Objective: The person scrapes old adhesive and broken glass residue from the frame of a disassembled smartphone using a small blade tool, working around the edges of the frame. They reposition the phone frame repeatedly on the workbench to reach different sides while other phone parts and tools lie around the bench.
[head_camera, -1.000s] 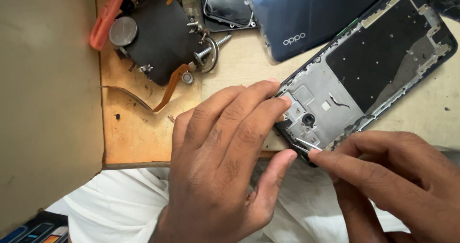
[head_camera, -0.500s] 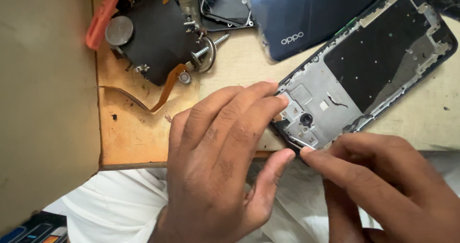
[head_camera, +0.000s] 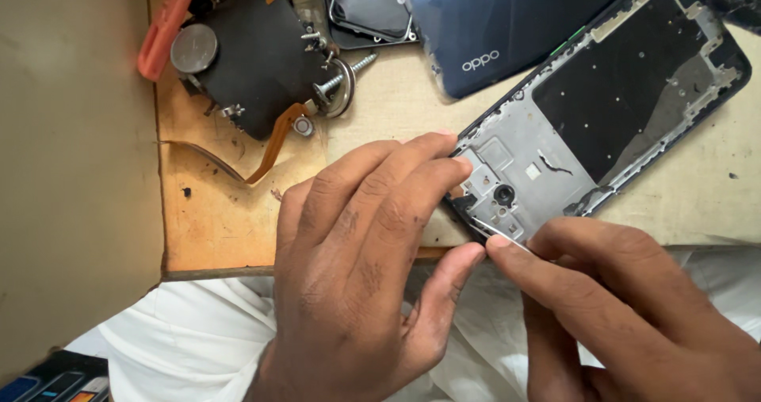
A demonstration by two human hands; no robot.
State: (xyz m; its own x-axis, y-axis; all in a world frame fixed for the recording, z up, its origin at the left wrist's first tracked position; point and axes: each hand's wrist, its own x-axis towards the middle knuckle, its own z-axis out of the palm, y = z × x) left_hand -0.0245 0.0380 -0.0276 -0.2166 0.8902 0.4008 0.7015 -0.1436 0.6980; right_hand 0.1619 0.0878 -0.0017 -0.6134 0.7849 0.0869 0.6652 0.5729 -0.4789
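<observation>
Opened black phone frame with grey metal midplate (head_camera: 587, 124) is pinned to the surface by left hand (head_camera: 372, 267), fingers flat; thin metal tweezers (head_camera: 495, 234) are pinched in right hand (head_camera: 626, 307), tip at the frame's corner.

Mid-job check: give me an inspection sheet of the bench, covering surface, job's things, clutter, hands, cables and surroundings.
Surface: worn wooden board on a pale bench.
Job's things: opened phone frame, lying diagonally; thin metal tweezers at its lower corner.
Clutter: dark blue back cover, black module with orange flex strip, screw, orange tool handle.
Hands: left hand steadies the frame's end; right hand has the tweezers in its grip.
Cables: orange flex strip only.
Surroundings: white cloth on the lap.
</observation>
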